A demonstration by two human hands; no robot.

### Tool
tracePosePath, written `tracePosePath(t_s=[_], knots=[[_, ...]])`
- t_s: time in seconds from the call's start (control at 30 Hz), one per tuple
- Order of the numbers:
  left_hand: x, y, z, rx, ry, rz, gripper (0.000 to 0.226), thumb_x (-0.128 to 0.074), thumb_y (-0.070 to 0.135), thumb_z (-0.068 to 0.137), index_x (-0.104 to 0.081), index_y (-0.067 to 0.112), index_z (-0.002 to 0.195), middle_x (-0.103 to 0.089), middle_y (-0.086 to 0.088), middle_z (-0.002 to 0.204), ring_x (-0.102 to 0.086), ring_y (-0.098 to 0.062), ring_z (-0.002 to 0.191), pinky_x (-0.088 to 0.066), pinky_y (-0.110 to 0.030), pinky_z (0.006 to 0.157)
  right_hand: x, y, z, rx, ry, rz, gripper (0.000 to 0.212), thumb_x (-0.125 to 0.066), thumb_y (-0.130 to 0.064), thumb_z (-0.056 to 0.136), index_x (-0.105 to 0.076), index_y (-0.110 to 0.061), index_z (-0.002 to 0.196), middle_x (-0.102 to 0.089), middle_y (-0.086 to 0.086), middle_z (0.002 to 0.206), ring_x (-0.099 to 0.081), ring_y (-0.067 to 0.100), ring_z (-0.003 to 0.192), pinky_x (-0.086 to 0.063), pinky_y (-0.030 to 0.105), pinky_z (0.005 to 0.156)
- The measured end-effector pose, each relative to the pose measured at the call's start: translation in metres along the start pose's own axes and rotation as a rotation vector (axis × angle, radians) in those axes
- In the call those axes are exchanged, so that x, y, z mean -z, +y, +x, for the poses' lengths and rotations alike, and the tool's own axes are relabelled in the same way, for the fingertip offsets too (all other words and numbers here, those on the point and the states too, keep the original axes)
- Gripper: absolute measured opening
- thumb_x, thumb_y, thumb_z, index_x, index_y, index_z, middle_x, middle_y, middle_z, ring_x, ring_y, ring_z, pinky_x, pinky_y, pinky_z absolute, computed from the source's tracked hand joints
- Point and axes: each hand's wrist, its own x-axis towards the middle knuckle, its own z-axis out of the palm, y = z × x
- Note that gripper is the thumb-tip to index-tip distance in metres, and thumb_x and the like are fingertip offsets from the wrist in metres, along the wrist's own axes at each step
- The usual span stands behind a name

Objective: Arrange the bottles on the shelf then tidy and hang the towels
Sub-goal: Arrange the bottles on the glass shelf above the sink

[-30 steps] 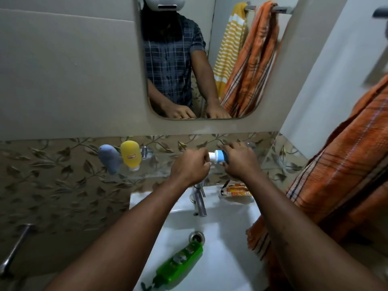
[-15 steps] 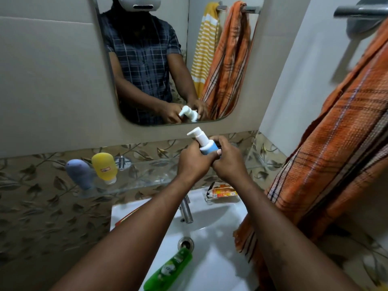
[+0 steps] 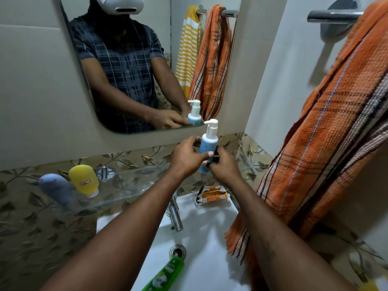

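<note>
Blue plastic pump bottle with white dispenser head (image 3: 207, 147) upright at frame centre, above right end of clear glass shelf (image 3: 126, 185). Left hand (image 3: 186, 156) wraps body, thumb across front; right hand (image 3: 223, 166) curls round lower side, also pinching small dark item, unclear what. Likely light, rigid, smooth, maybe slick; grip mid-body, not pump neck. Glass shelf fragile, set down gently. Yellow rounded bottle (image 3: 84, 180) and grey-blue one (image 3: 55, 187) on shelf, left. Green bottle (image 3: 165, 274) lying in white sink (image 3: 210, 227), bottom centre. Orange checked towel (image 3: 315, 143) hanging bunched, right

both arms stretched forward, left hand (image 3: 187, 156) and right hand (image 3: 224, 167) curled closed, fingers wrapped inward, knuckles nearly touching
</note>
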Motion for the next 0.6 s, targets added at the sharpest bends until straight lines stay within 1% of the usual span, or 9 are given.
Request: tracePosePath(t_s=[0.07,0.13,0.2,0.23,0.3,0.33,0.43,0.5,0.6], knots=[[0.002,-0.004,0.001,0.006,-0.028,-0.011,0.053,-0.086,0.029,0.083,-0.064,0.023,0.131,-0.071,0.004,0.125,-0.067,-0.016,0.109,-0.057,-0.047,0.097,0.001,-0.001,-0.001,-0.004,-0.028,0.018,0.057,-0.069,-0.002,0.094,-0.053,-0.016,0.148,-0.065,0.007,0.139,-0.063,0.020,0.118,-0.049,0.029,0.090],[0.003,-0.006,0.001,-0.004,-0.045,-0.010,0.057,-0.086,0.024,0.084,-0.062,0.024,0.136,-0.069,0.003,0.132,-0.065,-0.017,0.117,-0.055,-0.048,0.102,0.001,-0.002,-0.002,-0.001,-0.079,0.029,0.058,-0.066,-0.003,0.097,-0.048,-0.016,0.151,-0.060,0.008,0.146,-0.060,0.024,0.129,-0.051,0.034,0.099],[0.003,-0.005,0.001,-0.011,-0.051,-0.008,0.056,-0.087,0.025,0.083,-0.061,0.025,0.133,-0.070,0.004,0.131,-0.066,-0.017,0.116,-0.056,-0.047,0.102,-0.001,-0.003,-0.003,-0.005,-0.126,0.039,0.064,-0.065,0.000,0.096,-0.042,-0.016,0.154,-0.057,0.008,0.148,-0.056,0.025,0.134,-0.050,0.037,0.103],[0.002,-0.005,0.002,-0.010,-0.043,-0.001,0.055,-0.089,0.027,0.081,-0.062,0.025,0.129,-0.071,0.005,0.126,-0.067,-0.016,0.111,-0.057,-0.046,0.098,-0.002,-0.003,-0.003,-0.002,-0.132,0.036,0.069,-0.068,0.002,0.093,-0.041,-0.017,0.154,-0.058,0.007,0.146,-0.056,0.023,0.131,-0.049,0.034,0.101],[-0.002,-0.004,0.002,-0.015,-0.010,0.030,0.056,-0.093,0.035,0.074,-0.060,0.026,0.118,-0.071,0.007,0.116,-0.067,-0.015,0.101,-0.059,-0.044,0.089,-0.005,-0.003,-0.003,0.026,-0.092,0.024,0.076,-0.074,0.003,0.086,-0.043,-0.017,0.152,-0.059,0.004,0.139,-0.057,0.019,0.122,-0.050,0.026,0.093],[-0.004,-0.003,0.002,-0.023,0.009,0.046,0.057,-0.093,0.038,0.072,-0.058,0.027,0.116,-0.070,0.007,0.114,-0.066,-0.014,0.099,-0.059,-0.043,0.086,-0.006,-0.003,-0.003,0.041,-0.053,0.019,0.075,-0.075,0.003,0.084,-0.046,-0.018,0.150,-0.059,0.004,0.138,-0.058,0.019,0.120,-0.051,0.025,0.091],[-0.009,-0.003,0.000,-0.046,0.017,0.058,0.061,-0.092,0.041,0.074,-0.059,0.026,0.124,-0.068,0.005,0.120,-0.065,-0.014,0.102,-0.058,-0.039,0.088,-0.008,-0.002,0.000,0.046,0.036,0.023,0.069,-0.073,0.003,0.085,-0.052,-0.019,0.146,-0.061,0.006,0.138,-0.060,0.020,0.120,-0.053,0.036,0.099],[-0.010,-0.004,0.001,-0.048,-0.011,0.061,0.063,-0.090,0.037,0.078,-0.061,0.023,0.132,-0.068,0.003,0.126,-0.065,-0.014,0.105,-0.057,-0.036,0.089,-0.007,-0.002,0.002,0.034,0.036,0.024,0.069,-0.072,0.004,0.085,-0.052,-0.019,0.147,-0.063,0.006,0.138,-0.061,0.019,0.120,-0.053,0.035,0.098],[-0.008,-0.006,0.002,-0.029,-0.008,0.097,0.059,-0.090,0.036,0.079,-0.063,0.023,0.130,-0.069,0.005,0.124,-0.066,-0.013,0.103,-0.058,-0.039,0.090,-0.005,0.000,0.002,0.030,0.030,0.002,0.073,-0.071,0.005,0.086,-0.047,-0.019,0.152,-0.063,0.007,0.141,-0.062,0.022,0.125,-0.054,0.035,0.098]])
